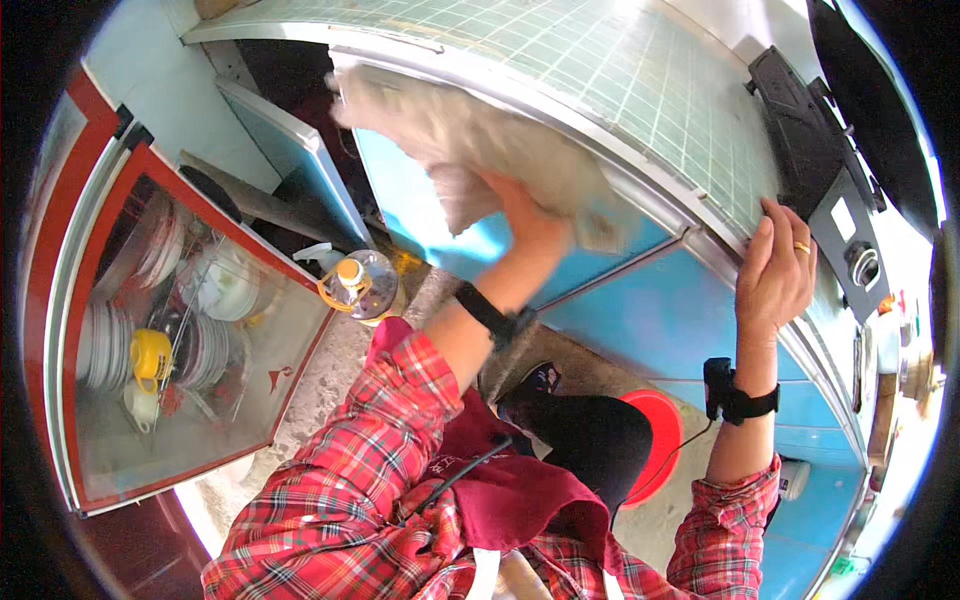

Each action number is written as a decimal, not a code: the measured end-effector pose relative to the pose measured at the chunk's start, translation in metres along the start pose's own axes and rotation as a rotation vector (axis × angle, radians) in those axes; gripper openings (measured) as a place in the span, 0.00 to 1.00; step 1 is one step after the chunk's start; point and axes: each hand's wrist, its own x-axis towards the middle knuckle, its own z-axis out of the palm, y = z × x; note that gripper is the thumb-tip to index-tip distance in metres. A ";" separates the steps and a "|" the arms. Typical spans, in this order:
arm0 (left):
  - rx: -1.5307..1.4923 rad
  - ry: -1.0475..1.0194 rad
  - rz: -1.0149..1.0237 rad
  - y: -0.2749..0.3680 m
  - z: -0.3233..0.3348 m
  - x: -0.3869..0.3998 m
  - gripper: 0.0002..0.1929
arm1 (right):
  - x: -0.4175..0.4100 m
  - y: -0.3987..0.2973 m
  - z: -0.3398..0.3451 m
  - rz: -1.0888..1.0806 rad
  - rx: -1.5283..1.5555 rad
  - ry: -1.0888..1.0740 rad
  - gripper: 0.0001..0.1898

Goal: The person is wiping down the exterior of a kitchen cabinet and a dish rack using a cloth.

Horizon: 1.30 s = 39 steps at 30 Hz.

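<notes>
My left hand (529, 210) grips a beige cloth (487, 120), blurred by motion. The cloth lies against the glossy blue cabinet door (476, 244) under the counter and hides its upper part. My left fingers are partly lost in the cloth's folds. At the right, my right hand (776, 274), with a ring on one finger, rests on the edge of the green tiled counter (600, 67). It holds nothing that I can see. A black gas stove (799, 120) sits on the counter just beyond it.
A red-framed glass-door cabinet (296, 397) with stacked dishes stands at the left. On the floor beside it is a large plastic jug (379, 281) with a yellow cap. A red basin (664, 427) sits by my knee. Another blue panel (300, 142) leans near the cabinet.
</notes>
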 end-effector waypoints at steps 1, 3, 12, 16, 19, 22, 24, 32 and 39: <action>0.673 -0.144 0.281 0.002 0.028 -0.026 0.23 | -0.002 -0.001 0.003 0.009 0.011 -0.007 0.11; 1.429 -0.553 0.437 -0.006 0.061 -0.078 0.22 | -0.002 -0.002 0.003 0.014 0.012 -0.007 0.11; 1.359 -1.126 -0.455 0.018 0.010 -0.076 0.26 | -0.007 0.000 -0.001 -0.002 0.031 -0.025 0.13; 1.361 -1.143 -0.330 0.018 0.011 -0.033 0.25 | -0.005 0.003 0.004 -0.042 0.040 0.044 0.12; 1.346 -1.154 -0.236 0.013 0.014 0.004 0.25 | -0.004 0.008 0.005 -0.044 0.031 0.053 0.12; 1.324 -1.160 -0.113 0.020 0.010 -0.005 0.25 | -0.006 0.009 0.009 -0.037 0.026 0.062 0.11; 1.311 -1.150 -0.026 0.015 0.015 0.001 0.25 | -0.006 0.007 0.011 -0.046 0.036 0.076 0.11; 0.978 -1.146 0.128 0.044 0.004 -0.009 0.24 | -0.007 0.010 0.012 -0.027 0.035 0.110 0.11; 0.948 -1.256 0.208 -0.011 0.045 -0.051 0.24 | -0.007 0.008 0.010 -0.016 0.038 0.092 0.12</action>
